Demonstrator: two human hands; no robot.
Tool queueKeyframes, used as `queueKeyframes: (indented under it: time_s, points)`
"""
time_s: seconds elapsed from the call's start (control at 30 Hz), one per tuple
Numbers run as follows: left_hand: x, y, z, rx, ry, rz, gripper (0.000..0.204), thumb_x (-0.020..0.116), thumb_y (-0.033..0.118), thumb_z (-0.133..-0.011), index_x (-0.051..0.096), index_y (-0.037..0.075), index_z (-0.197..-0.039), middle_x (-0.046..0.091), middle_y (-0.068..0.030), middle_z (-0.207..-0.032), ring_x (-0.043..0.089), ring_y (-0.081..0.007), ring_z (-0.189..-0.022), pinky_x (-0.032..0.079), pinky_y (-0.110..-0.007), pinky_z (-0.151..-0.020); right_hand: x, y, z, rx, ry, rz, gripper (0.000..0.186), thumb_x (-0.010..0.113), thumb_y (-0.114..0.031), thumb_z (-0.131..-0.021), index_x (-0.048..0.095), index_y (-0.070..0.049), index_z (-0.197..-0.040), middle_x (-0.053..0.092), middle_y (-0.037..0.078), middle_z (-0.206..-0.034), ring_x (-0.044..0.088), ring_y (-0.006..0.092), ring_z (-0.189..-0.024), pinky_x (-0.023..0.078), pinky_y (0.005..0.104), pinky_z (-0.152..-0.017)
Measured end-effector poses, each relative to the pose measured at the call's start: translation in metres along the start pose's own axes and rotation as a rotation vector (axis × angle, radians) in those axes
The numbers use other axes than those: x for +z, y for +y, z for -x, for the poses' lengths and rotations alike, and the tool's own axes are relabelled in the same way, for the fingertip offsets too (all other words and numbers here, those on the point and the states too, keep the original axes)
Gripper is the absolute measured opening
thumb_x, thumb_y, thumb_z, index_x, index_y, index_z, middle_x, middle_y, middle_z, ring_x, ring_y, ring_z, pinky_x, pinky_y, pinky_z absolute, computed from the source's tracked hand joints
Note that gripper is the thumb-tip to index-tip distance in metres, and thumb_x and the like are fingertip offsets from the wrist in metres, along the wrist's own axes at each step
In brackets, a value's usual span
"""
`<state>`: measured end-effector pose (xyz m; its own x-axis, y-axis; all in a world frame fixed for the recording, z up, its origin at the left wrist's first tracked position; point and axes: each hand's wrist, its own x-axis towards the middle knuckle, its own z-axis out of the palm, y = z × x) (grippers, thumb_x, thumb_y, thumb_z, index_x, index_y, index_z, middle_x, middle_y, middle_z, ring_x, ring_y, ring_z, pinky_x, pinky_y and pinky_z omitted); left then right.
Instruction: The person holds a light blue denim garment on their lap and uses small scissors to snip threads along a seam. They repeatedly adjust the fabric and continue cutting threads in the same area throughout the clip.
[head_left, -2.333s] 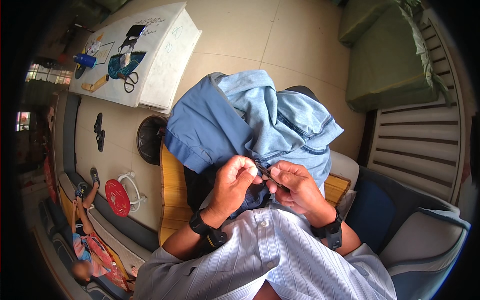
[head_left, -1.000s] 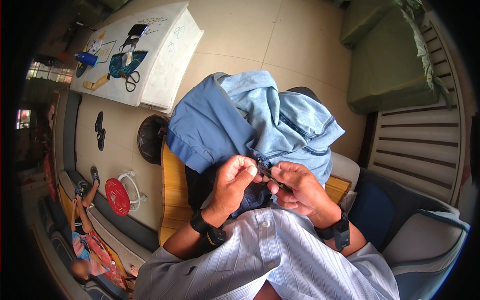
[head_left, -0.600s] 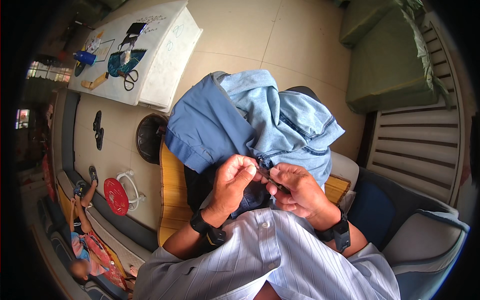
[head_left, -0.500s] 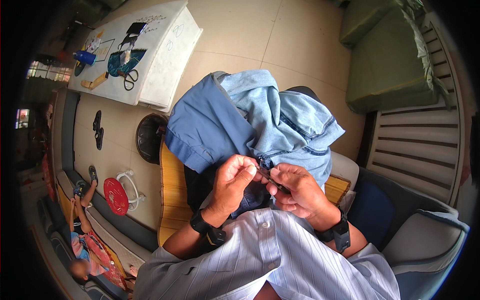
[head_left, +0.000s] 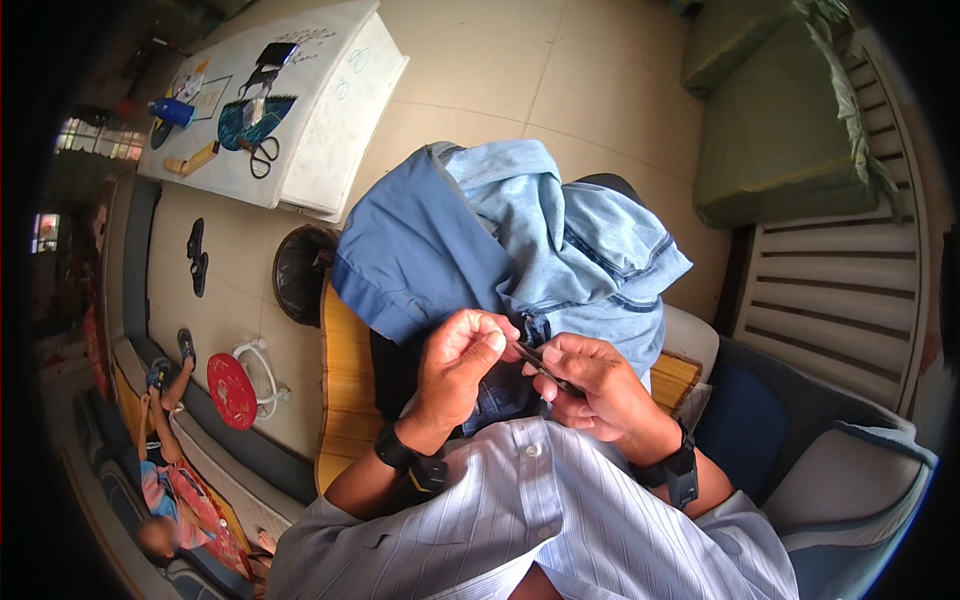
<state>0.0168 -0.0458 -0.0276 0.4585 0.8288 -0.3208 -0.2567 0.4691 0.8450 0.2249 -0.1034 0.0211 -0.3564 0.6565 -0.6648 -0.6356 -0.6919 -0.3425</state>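
My right hand (head_left: 603,388) grips a slim, dark, pointed metal tool (head_left: 529,354) between thumb and fingers. Whether it is a pair of tweezers or small snips, I cannot tell. Its tip points up and left, close to the fingertips of my left hand (head_left: 457,367). Those fingers are pinched together, and what they hold is too small to make out. Light blue denim jeans (head_left: 590,240) lie over my lap just beyond both hands. Beside them on the left spreads a darker blue cloth garment (head_left: 415,250). A dark bunched denim edge (head_left: 537,328) shows right above the tool.
A white table (head_left: 335,110) at the far left bears black-handled scissors (head_left: 263,157) and a blue bottle (head_left: 172,111). Below it stand a dark bin (head_left: 300,275) and a red-topped stool (head_left: 231,391). Another person (head_left: 165,490) sits at the lower left. Green-covered furniture (head_left: 780,140) fills the upper right.
My hands have drawn slightly apart at the fingertips, so more of the dark tool shows between them. The garments stay nearly where they were.
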Motion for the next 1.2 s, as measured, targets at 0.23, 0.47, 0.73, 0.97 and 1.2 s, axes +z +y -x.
queueKeyframes:
  time_s: [0.23,0.47,0.73,0.97,1.2]
  points:
    - [-0.032,0.054,0.005,0.232,0.114,-0.052,0.008,0.061,0.009,-0.105,0.061,0.002,-0.106,0.068,-0.0125,-0.107,0.069,-0.0202,-0.089,0.058,-0.036,-0.086,-0.008,-0.002,0.005,-0.073,-0.043,0.065,0.022,0.056,-0.019,-0.108,0.065,0.001,-0.111,0.062,0.005,-0.081,0.036,0.0046,-0.047,0.028,0.0222,-0.041]
    - [-0.166,0.117,-0.011,0.378,0.523,-0.401,0.003,0.061,0.007,-0.103,0.061,0.005,-0.101,0.067,-0.0074,-0.096,0.065,-0.0145,-0.08,0.056,-0.031,-0.076,-0.006,-0.013,0.006,-0.195,0.033,0.134,0.024,0.058,-0.02,-0.107,0.068,0.002,-0.11,0.063,0.004,-0.079,0.036,0.0041,-0.047,0.029,0.0224,-0.042]
    - [-0.362,0.092,-0.035,0.09,0.868,-0.791,0.009,0.068,0.006,-0.095,0.063,0.0,-0.101,0.067,-0.0026,-0.087,0.067,-0.0136,-0.082,0.054,-0.028,-0.076,-0.01,-0.011,0.002,-0.237,0.013,0.134,0.026,0.059,-0.023,-0.107,0.066,0.002,-0.109,0.064,0.006,-0.08,0.036,0.0044,-0.046,0.028,0.023,-0.042]
    - [-0.299,0.083,-0.045,0.319,0.674,-0.717,0.013,0.071,0.004,-0.095,0.065,-0.001,-0.104,0.068,-0.0094,-0.109,0.068,-0.0159,-0.091,0.054,-0.03,-0.087,-0.019,-0.006,0.006,-0.297,0.033,0.055,0.016,0.069,-0.011,-0.099,0.066,0.0,-0.11,0.063,0.003,-0.079,0.039,0.0034,-0.049,0.029,0.0218,-0.043]
    - [-0.061,0.079,-0.001,0.318,0.164,-0.357,0.01,0.068,0.003,-0.1,0.062,0.0,-0.107,0.067,-0.0083,-0.103,0.069,-0.0142,-0.088,0.057,-0.028,-0.083,-0.018,-0.02,0.001,-0.628,0.139,0.138,0.022,0.079,-0.001,-0.089,0.064,-0.002,-0.106,0.06,0.0,-0.079,0.048,0.0051,-0.054,0.038,0.022,-0.047]
